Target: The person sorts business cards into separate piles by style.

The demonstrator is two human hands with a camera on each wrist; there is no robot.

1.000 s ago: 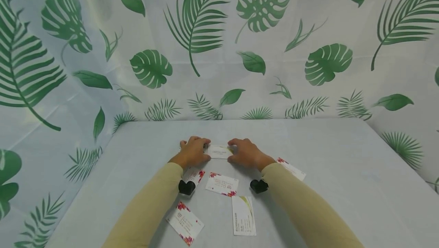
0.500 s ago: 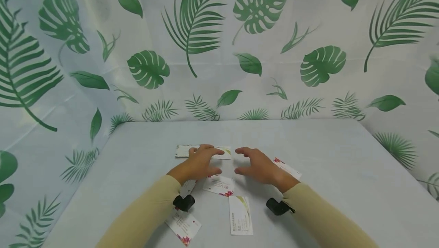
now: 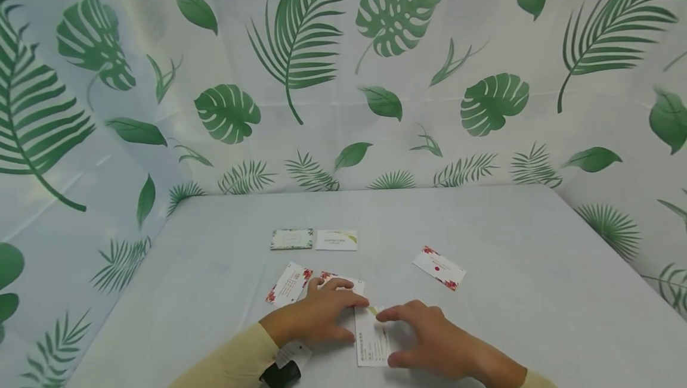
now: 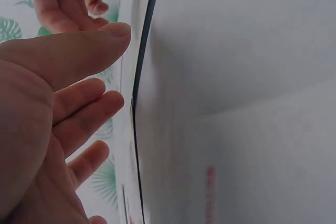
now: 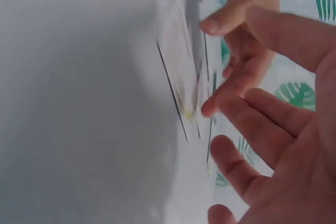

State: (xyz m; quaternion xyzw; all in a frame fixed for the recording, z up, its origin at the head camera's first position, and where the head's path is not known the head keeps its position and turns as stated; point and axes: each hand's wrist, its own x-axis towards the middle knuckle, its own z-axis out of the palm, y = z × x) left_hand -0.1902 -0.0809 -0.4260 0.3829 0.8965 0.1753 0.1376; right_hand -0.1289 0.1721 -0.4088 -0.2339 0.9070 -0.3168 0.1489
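A white business card with a gold curve (image 3: 371, 343) lies lengthwise near the front of the table. My left hand (image 3: 321, 315) is at its left edge with fingers spread, partly covering a red-flowered business card (image 3: 351, 283). On the card's other side is my right hand (image 3: 436, 340), thumb and forefinger apart at its right edge. In the right wrist view the fingers (image 5: 252, 124) of that hand are loosely extended and pinch nothing. The left wrist view shows the left thumb (image 4: 89, 51) straight, apart from the other fingers. Whether either hand touches the card is unclear.
Farther back, a green-leaf card (image 3: 291, 239) and a gold-curve card (image 3: 336, 240) lie side by side. Red-flowered cards lie at the left (image 3: 290, 284) and the right (image 3: 440, 267). Another card (image 3: 294, 353) is mostly hidden behind the left wrist camera (image 3: 281, 374).
Both hands have left the gold-curve card in the back row, which now lies beside the green-leaf card. They have come back toward the person, to either side of the lengthwise card.
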